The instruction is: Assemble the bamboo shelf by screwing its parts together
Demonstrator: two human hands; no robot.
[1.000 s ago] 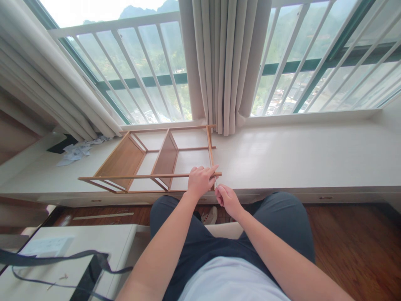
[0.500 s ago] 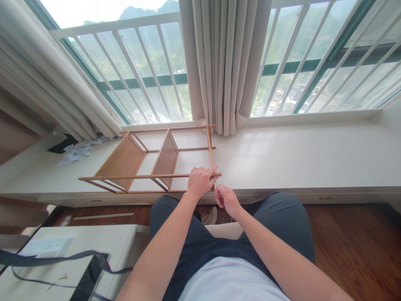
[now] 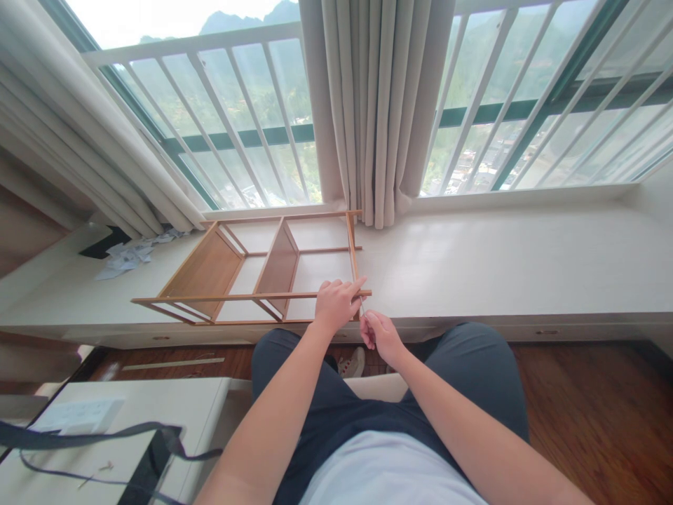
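A brown wooden shelf frame (image 3: 276,270) lies on its side on the white window ledge (image 3: 473,259). My left hand (image 3: 335,304) is closed around the frame's near rail at its right end, with the index finger stretched along it. Just below and to the right, my right hand (image 3: 381,331) is closed in a pinch on a thin metal tool (image 3: 362,306), which looks like a hex key. The tool points up to the corner of the frame under my left fingers. Its tip is hidden there.
Crumpled paper scraps (image 3: 129,256) lie on the ledge at the left. A grey curtain (image 3: 376,112) hangs behind the frame. At the lower left stands a white table (image 3: 200,400) with a black strap (image 3: 141,426) across it. My knees are close under the ledge edge.
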